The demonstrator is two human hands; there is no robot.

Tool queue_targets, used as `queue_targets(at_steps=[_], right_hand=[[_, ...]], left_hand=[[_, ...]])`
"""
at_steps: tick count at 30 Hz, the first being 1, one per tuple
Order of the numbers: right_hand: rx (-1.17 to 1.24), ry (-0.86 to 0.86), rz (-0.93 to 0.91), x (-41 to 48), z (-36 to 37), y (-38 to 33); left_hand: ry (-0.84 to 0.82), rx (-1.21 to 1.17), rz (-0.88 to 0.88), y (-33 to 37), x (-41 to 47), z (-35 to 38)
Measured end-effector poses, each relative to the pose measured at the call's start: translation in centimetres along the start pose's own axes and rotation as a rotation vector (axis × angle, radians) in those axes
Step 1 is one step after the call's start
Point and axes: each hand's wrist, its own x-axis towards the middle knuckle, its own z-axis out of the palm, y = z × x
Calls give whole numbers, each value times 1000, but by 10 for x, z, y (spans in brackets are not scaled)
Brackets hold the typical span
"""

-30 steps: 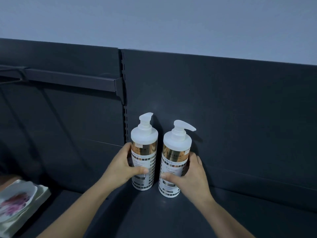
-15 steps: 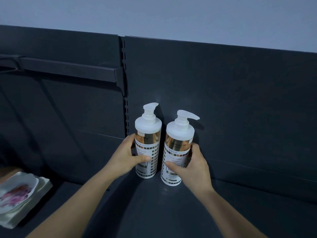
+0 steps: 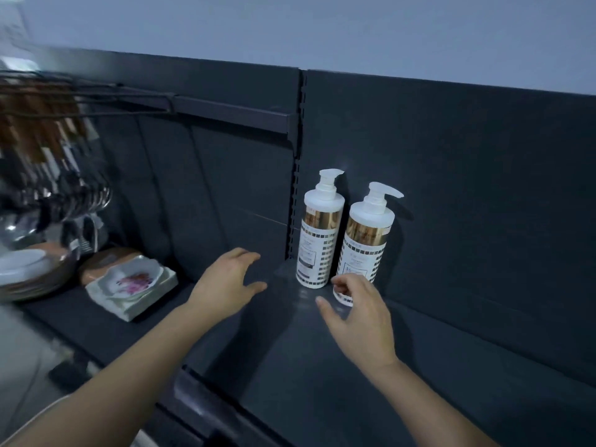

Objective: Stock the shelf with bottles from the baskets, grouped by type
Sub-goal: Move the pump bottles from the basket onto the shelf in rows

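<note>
Currently two matching pump bottles stand upright on the dark shelf (image 3: 322, 366), touching or nearly so, backs near the rear panel; left bottle (image 3: 319, 233) just beside the slotted upright (image 3: 298, 162), right bottle (image 3: 366, 243) at its right side, both long axes vertical, pump spouts pointing right. Left hand (image 3: 225, 288) hovers open, fingers spread, holding nothing, near but clear of the left bottle, which lies to its right and slightly beyond. Right hand (image 3: 361, 321) also empty, fingers loosely curled; its fingertips overlap the base of the right bottle in this view, contact cannot be told. Judgement: this pair is placed and grouped as one type; baskets not in view, so the next fetch calls for turning away; right hand is nearer the bottles if straightening is wanted. Floral dish (image 3: 134, 283) sits well left, view there blurred.
</note>
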Motion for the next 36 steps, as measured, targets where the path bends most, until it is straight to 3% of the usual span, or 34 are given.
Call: queue_targets(at_steps=[6, 10, 14, 18, 20, 29, 36], right_hand=[[-56, -447, -215, -47, 16, -50], [-76, -640, -309, -81, 36, -86], [-128, -713, -379, -111, 60, -115], [-218, -604, -565, -133, 83, -135], [-168, -650, -617, -143, 95, -148], [-205, -997, -549, -168, 173, -177], [-278, -1165, -418, -188, 237, -175]], left_hand=[[-25, 354, -227, -27, -112, -19], [-82, 486, -408, -50, -187, -27], [-131, 530, -571, -74, -253, -34], [-169, 533, -691, -97, -304, -32], [-191, 521, -733, -108, -320, -28], [-316, 409, -859, -163, -344, -2], [-401, 269, -889, -218, -347, 32]])
